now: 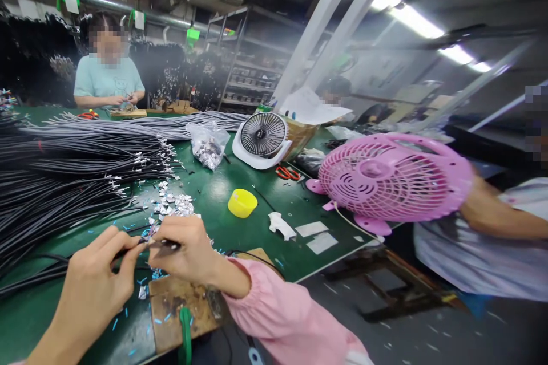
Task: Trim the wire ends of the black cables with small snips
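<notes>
My left hand (100,265) is closed in a pinch on the end of a black cable (139,240), whose tip carries thin coloured wires. Close against it, my right hand (184,248) is closed around a small dark pointed tool (165,248); its exact kind is unclear. The tool's tip meets the cable end between the two hands. Below them lies a worn wooden block (173,311) with a green strap (185,331) at its front. Scraps of silver foil (173,203) and blue bits of tubing (141,282) are scattered around.
Bundles of black cables (77,171) fill the left, with grey cables (107,125) behind. A plastic bag (208,145), yellow tape roll (242,203), white fan (262,140), orange-handled scissors (287,173) and pink fan (385,177) stand ahead and right. People sit across and at right.
</notes>
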